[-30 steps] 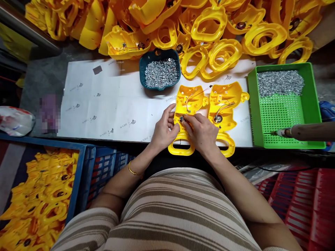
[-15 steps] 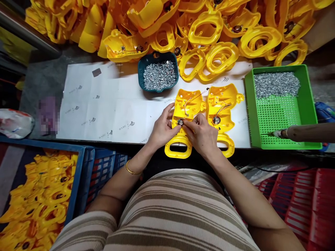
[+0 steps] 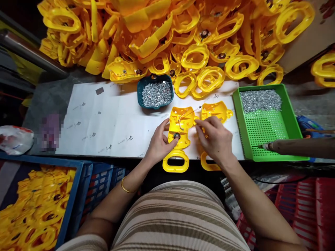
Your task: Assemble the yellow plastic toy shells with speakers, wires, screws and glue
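Observation:
A yellow plastic shell (image 3: 182,115) with an oval handle (image 3: 175,170) lies inner side up at the bench's front edge. My left hand (image 3: 160,144) holds its left side, with the thumb resting by a round metal part, perhaps a speaker (image 3: 177,136). Thin wires run across the shell's upper half. To the right lies a second yellow shell (image 3: 213,108), largely covered by my right hand (image 3: 217,139). The thumb and forefinger of that hand are close together near the first shell's right tab; anything between them is too small to make out.
A dark teal tub (image 3: 155,104) of small metal screws stands behind the shells. Right is a green perforated basket (image 3: 272,136) with more screws, a screwdriver-like tool (image 3: 295,146) over it. Yellow shells (image 3: 149,38) pile up behind; a blue crate (image 3: 78,174) holds more at lower left.
My right hand has moved off the round metal part to the right, over the second shell. My left hand stays on the first shell. The whole view has shifted, so the bench appears lower.

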A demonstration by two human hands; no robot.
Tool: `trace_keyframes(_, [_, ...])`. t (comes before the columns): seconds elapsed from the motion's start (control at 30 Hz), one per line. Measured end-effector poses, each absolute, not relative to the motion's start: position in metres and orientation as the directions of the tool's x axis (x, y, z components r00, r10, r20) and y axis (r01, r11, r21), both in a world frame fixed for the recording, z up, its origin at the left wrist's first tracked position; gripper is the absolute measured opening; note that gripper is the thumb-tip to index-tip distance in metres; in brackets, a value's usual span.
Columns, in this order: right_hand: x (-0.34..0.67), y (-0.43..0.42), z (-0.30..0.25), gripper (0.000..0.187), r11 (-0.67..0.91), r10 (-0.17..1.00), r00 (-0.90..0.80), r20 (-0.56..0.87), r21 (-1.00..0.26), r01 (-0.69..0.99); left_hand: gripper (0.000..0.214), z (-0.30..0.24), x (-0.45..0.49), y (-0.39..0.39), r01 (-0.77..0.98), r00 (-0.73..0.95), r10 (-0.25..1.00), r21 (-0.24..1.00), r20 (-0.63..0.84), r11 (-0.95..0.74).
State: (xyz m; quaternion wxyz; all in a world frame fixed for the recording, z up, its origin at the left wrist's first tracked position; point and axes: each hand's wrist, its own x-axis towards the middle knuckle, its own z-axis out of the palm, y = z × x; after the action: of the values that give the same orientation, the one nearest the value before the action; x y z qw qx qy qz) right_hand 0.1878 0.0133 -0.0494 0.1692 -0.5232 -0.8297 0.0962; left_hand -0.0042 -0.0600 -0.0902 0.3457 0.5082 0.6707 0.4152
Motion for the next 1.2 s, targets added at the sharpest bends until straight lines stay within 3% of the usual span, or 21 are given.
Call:
trace_keyframes(0.17, [0.186, 0.048, -0.018, 0.031, 0.397, 0.909, -0.354, 0.221, -0.2, 0.896, 0.055, -0.083, -0.005, -0.029, 0.8, -0.205, 0.94, 0.6, 0.274, 0.0])
trace_keyframes(0.33, [0.173, 0.065, -0.021, 0.036, 0.493, 0.863, -0.47, 0.184, -0.105, 0.864, 0.017, -0.073, 0.01, 0.011, 0.901, -0.018, 0.94, 0.412, 0.342, -0.133])
trace_keyframes(0.5, [0.174, 0.075, -0.037, 0.025, 0.565, 0.823, -0.55, 0.145, -0.101, 0.819, 0.009, -0.069, 0.008, 0.006, 0.859, -0.08, 0.92, 0.494, 0.385, -0.132])
trace_keyframes(0.67, [0.172, 0.058, -0.021, 0.027, 0.535, 0.844, -0.52, 0.129, -0.154, 0.83, 0.01, -0.067, -0.01, -0.006, 0.834, -0.144, 0.877, 0.533, 0.459, -0.142])
trace_keyframes(0.83, [0.17, 0.04, -0.018, 0.026, 0.524, 0.805, -0.593, -0.019, -0.449, 0.724, 0.014, -0.064, -0.017, -0.015, 0.852, 0.027, 0.878, 0.448, 0.478, -0.27])
trace_keyframes(0.97, [0.17, 0.034, -0.03, 0.019, 0.381, 0.833, -0.549, -0.069, -0.648, 0.659, 0.013, -0.067, -0.018, -0.021, 0.79, 0.077, 0.872, 0.504, 0.484, -0.349])
trace_keyframes(1.13, [0.169, 0.026, -0.029, 0.017, 0.423, 0.884, -0.465, 0.049, -0.508, 0.75, 0.015, -0.064, -0.023, -0.023, 0.8, 0.146, 0.871, 0.462, 0.469, -0.382])
trace_keyframes(1.2, [0.17, 0.024, -0.03, 0.016, 0.414, 0.88, -0.472, 0.058, -0.58, 0.701, 0.016, -0.061, -0.025, -0.024, 0.814, 0.109, 0.86, 0.451, 0.498, -0.365])
